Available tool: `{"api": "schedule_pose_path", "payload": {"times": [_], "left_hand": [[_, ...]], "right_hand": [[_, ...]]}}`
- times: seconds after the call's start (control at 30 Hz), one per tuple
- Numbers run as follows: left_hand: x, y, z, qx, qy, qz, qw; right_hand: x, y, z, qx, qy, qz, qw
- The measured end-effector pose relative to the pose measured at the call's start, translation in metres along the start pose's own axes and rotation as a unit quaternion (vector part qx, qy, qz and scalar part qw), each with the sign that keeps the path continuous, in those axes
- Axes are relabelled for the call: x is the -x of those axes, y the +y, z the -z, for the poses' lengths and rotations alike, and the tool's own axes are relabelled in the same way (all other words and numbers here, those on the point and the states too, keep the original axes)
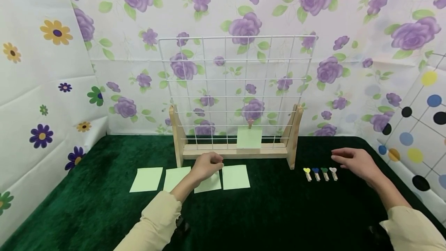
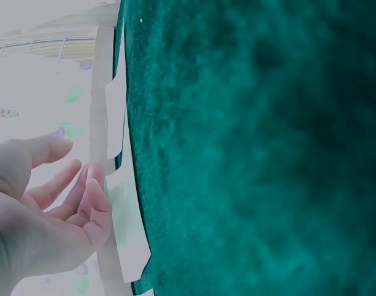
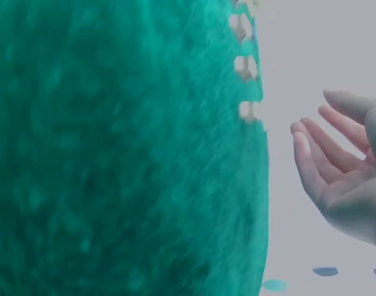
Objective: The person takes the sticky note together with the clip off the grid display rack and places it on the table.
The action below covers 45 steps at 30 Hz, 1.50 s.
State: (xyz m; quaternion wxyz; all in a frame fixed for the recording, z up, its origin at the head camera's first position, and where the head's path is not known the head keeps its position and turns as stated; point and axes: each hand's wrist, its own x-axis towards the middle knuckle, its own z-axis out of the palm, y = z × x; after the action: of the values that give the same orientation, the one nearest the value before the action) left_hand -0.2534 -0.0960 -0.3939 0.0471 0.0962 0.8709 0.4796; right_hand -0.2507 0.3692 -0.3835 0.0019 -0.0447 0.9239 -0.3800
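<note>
My left hand (image 1: 206,165) hovers over the row of pale green paper notes, its fingers loosely bent with a gap between thumb and fingertips in the left wrist view. Beneath it lies a partly covered note (image 1: 209,183); another note (image 1: 236,177) is just to its right, and a further note (image 1: 147,179) ends the row at the left. My right hand (image 1: 359,164) is held above the cloth, fingers relaxed and holding nothing. Just left of it lie small heart-topped clothespins: a white one (image 1: 333,174), a green one (image 1: 325,174), a blue one (image 1: 316,174) and a yellow one (image 1: 307,174).
A white wire grid (image 1: 237,79) stands in a wooden base (image 1: 233,153) behind the notes. One note (image 1: 249,138) hangs low on it from a pinkish clothespin (image 1: 250,123). Dark green cloth (image 1: 271,212) covers the table, with flowered sheets (image 1: 216,11) around it.
</note>
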Motion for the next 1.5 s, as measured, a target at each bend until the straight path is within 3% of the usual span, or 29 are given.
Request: {"api": "schedule_pose_path", "payload": {"times": [0.27, 0.47, 0.7, 1.0, 1.2, 1.5], "left_hand": [[0.004, 0.010, -0.002, 0.028, 0.011, -0.022, 0.9993], [0.002, 0.016, -0.005, 0.030, 0.031, -0.040, 0.9983], [0.000, 0.026, -0.008, 0.045, 0.052, -0.039, 0.9969], [-0.007, 0.042, -0.015, 0.085, 0.073, -0.047, 0.9926], [-0.017, 0.050, -0.020, 0.088, 0.080, -0.051, 0.9916], [-0.030, 0.059, -0.026, 0.101, 0.101, -0.040, 0.9889]], "right_hand": [[0.002, -0.039, -0.008, 0.009, 0.035, 0.016, 0.9992], [0.005, -0.066, -0.020, -0.007, 0.029, 0.045, 0.9985], [0.002, -0.095, -0.037, -0.025, 0.016, 0.075, 0.9968], [-0.014, -0.133, -0.057, -0.051, 0.005, 0.133, 0.9898], [-0.029, -0.157, -0.069, -0.064, 0.008, 0.145, 0.9873], [-0.045, -0.191, -0.083, -0.027, 0.026, 0.164, 0.9857]]}}
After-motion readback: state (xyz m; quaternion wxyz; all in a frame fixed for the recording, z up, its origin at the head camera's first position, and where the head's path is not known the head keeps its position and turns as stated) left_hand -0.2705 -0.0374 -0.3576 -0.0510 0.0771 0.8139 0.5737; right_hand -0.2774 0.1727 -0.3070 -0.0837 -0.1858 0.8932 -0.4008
